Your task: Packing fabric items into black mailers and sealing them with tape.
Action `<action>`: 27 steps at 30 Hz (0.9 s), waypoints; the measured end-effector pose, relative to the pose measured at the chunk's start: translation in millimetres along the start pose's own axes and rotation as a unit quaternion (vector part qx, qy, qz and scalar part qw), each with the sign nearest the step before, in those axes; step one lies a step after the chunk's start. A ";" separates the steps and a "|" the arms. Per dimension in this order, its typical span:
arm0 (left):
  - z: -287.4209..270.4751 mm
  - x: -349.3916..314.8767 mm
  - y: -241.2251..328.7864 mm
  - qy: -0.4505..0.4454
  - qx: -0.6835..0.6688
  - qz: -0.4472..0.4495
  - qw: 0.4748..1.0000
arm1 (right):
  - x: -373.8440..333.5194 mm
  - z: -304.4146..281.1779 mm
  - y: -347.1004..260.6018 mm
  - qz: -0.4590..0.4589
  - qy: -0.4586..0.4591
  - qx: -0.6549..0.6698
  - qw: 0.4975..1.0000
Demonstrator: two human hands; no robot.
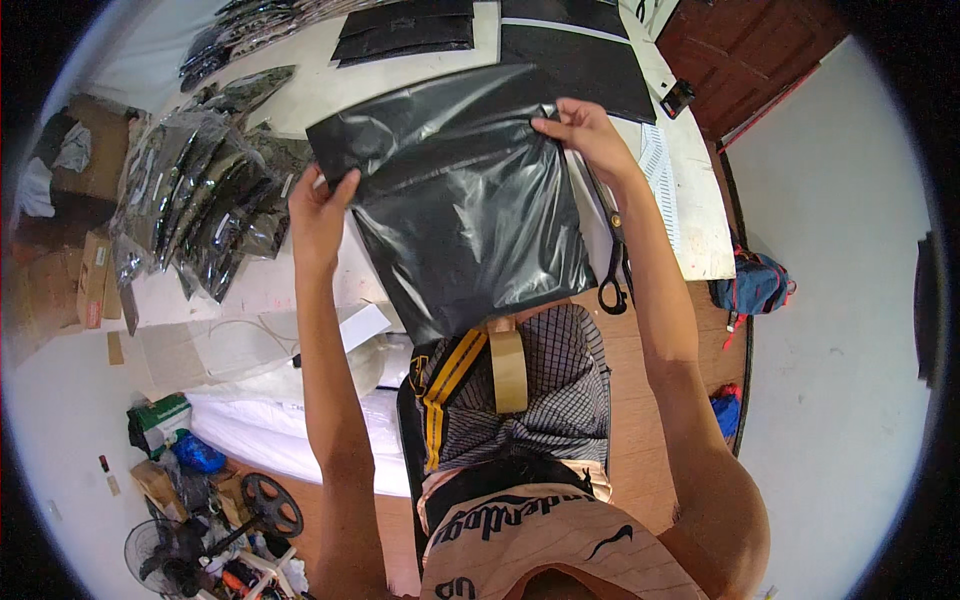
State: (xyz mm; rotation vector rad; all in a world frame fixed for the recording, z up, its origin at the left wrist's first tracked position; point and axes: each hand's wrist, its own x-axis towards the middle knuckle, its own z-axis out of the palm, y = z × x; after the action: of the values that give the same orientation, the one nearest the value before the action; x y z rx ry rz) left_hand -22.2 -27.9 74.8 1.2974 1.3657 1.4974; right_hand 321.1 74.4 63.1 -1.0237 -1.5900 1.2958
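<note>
A glossy black plastic bag (470,210) is stretched out flat between my two hands, above the table's near edge and my lap. My left hand (322,205) pinches its left side, thumb on top. Near the upper right corner, my right hand (598,145) grips the bag between thumb and fingers. Black-handled scissors (615,250) lie at the table edge, beside my right forearm. On my lap rests a roll of brown tape (509,372), its upper part covered by the bag.
Clear-wrapped dark patterned packages (190,200) are piled on the white table (705,215) at left. Black bags (405,32) and flat black sheets (575,68) lie at the back. A small black device (677,98) stands near the right edge. A blue backpack (752,285) sits on the floor.
</note>
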 end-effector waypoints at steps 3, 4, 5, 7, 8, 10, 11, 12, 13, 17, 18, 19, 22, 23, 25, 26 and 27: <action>1.1 21.6 -15.3 0.011 0.011 0.006 1.000 | 25.9 11.4 -12.3 -0.025 0.085 0.024 0.996; 7.4 33.0 -22.0 0.017 0.019 0.000 1.000 | 34.0 -4.5 12.2 -0.026 0.064 -0.028 0.997; 9.1 41.9 -21.6 0.027 0.032 -0.004 0.999 | 33.3 -0.2 17.3 0.021 0.048 -0.040 0.998; 9.8 39.4 -25.8 0.036 0.045 -0.033 0.998 | 33.6 4.4 24.9 0.043 0.053 -0.009 0.998; 7.6 35.1 -30.4 0.048 0.002 -0.050 0.998 | 28.4 8.6 28.3 0.076 0.031 0.017 0.996; -2.5 31.3 -38.7 0.079 0.012 -0.095 0.992 | 29.9 12.3 31.7 0.138 -0.006 0.002 0.990; 3.8 35.8 -43.0 0.074 0.007 -0.097 0.993 | 38.9 4.9 43.3 0.141 0.000 -0.001 0.990; 20.9 45.9 -52.1 0.064 -0.027 -0.093 0.993 | 48.2 -13.6 63.6 0.071 0.045 -0.028 0.996; 27.4 55.0 -64.9 0.062 -0.055 -0.091 0.992 | 49.9 -19.4 77.2 0.002 0.080 -0.050 0.996; 6.4 68.4 -98.5 0.097 0.217 -0.087 0.967 | 49.7 20.6 67.7 0.007 0.172 -0.308 0.936; 1.1 67.9 -99.2 0.106 0.231 -0.082 0.964 | 48.3 25.7 60.2 0.037 0.175 -0.327 0.928; -7.2 68.0 -98.8 0.111 0.236 -0.083 0.962 | 51.4 29.8 50.8 0.035 0.171 -0.323 0.930; 7.4 60.0 -75.9 0.086 0.179 -0.165 0.966 | 45.0 11.7 53.1 0.066 0.159 -0.342 0.924; 4.5 62.3 -71.9 0.081 0.205 -0.160 0.962 | 46.0 9.2 52.1 0.067 0.158 -0.343 0.924; 4.2 60.0 -67.6 0.076 0.229 -0.157 0.958 | 46.8 4.4 50.6 0.104 0.149 -0.327 0.927; 4.9 59.2 -66.4 0.080 0.215 -0.168 0.959 | 46.1 3.9 49.7 0.100 0.159 -0.322 0.928; 5.4 58.7 -64.9 0.084 0.201 -0.178 0.960 | 47.3 2.9 49.0 0.099 0.159 -0.322 0.928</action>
State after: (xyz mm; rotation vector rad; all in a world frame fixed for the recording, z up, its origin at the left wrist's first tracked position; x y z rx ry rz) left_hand -38.3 40.9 23.0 1.0922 1.9735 1.1376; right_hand 307.2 124.6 19.2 -1.7374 -1.7158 0.6648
